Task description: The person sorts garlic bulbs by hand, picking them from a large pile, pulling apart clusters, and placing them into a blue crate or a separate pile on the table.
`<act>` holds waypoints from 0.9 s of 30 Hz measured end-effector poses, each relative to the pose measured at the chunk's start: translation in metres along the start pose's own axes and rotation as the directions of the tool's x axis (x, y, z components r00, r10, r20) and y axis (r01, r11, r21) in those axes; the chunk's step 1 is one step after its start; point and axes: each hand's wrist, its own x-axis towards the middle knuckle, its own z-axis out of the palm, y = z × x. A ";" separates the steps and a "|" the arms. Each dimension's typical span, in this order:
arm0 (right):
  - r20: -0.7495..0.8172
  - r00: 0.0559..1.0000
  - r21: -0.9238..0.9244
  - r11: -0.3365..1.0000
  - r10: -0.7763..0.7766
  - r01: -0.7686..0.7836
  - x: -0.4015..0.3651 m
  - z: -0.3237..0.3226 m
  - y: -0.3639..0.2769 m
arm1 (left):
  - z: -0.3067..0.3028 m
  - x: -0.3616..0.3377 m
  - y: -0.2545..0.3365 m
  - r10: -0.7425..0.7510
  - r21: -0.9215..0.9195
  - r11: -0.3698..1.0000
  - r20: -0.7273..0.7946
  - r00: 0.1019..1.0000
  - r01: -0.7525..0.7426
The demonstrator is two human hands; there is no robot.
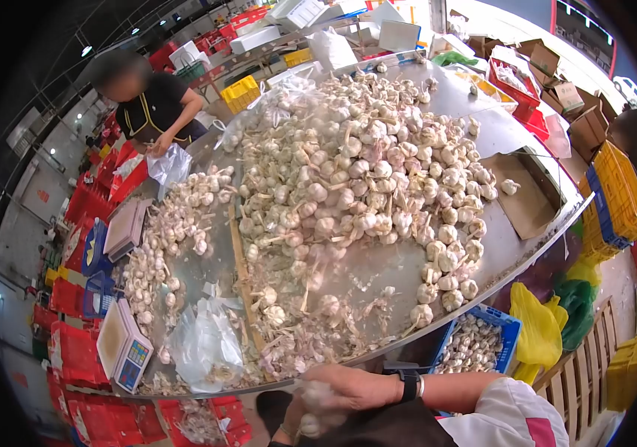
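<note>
At the bottom centre, below the metal table's front edge, my right hand (349, 385) is closed on garlic, with a dark watch on its wrist. My left hand (294, 417) is close beside it, lower down and partly smeared by motion. Blurred garlic bulbs (318, 398) lie between the two hands; the left hand's fingers are not clear. Just beyond the hands, loose skins and stalks (311, 339) cover the front of the metal table (378, 268). A large heap of garlic bulbs (363, 171) rises behind them.
A wooden strip (241, 276) divides the table. Left of it are more bulbs (162, 246), a plastic bag (206, 343) and a scale (124, 346). A blue crate (511, 335) of garlic stands right, near yellow bags (536, 324). Another person (158, 108) holds a bag at the far left.
</note>
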 end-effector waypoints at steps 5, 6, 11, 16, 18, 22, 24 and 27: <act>-0.025 0.887 0.076 0.885 0.462 -0.459 0.015 0.002 -0.013 | 0.033 -0.002 0.046 -0.280 0.125 0.950 -0.055 0.959 0.285; -0.036 0.907 0.018 0.908 0.419 -0.418 0.019 0.005 -0.016 | 0.066 0.013 0.048 -0.146 0.208 0.969 0.065 0.987 0.130; -0.034 0.996 -0.329 0.940 0.082 -0.089 0.045 0.011 -0.030 | -0.001 0.017 0.081 -0.189 0.167 0.965 -0.081 0.979 0.200; -0.127 0.960 -0.472 0.836 0.249 -0.279 0.072 0.015 -0.045 | -0.012 0.027 0.110 -0.028 0.809 0.588 0.022 0.999 -0.001; -0.150 0.932 -0.337 0.869 0.330 -0.362 0.087 0.012 -0.040 | -0.015 0.028 0.126 -0.077 0.705 0.707 -0.001 0.997 0.055; -0.296 0.894 -0.313 0.849 0.338 -0.425 0.122 0.017 -0.024 | -0.023 0.032 0.156 -0.177 0.426 0.888 -0.034 0.984 0.174; -0.326 0.890 -0.317 0.849 0.320 -0.422 0.144 0.017 -0.016 | -0.029 0.033 0.172 -0.226 0.262 0.937 -0.049 0.973 0.230; -0.440 0.872 -0.393 0.827 0.215 -0.402 0.175 0.009 0.006 | -0.052 0.044 0.211 -0.178 0.145 0.975 0.046 0.983 0.170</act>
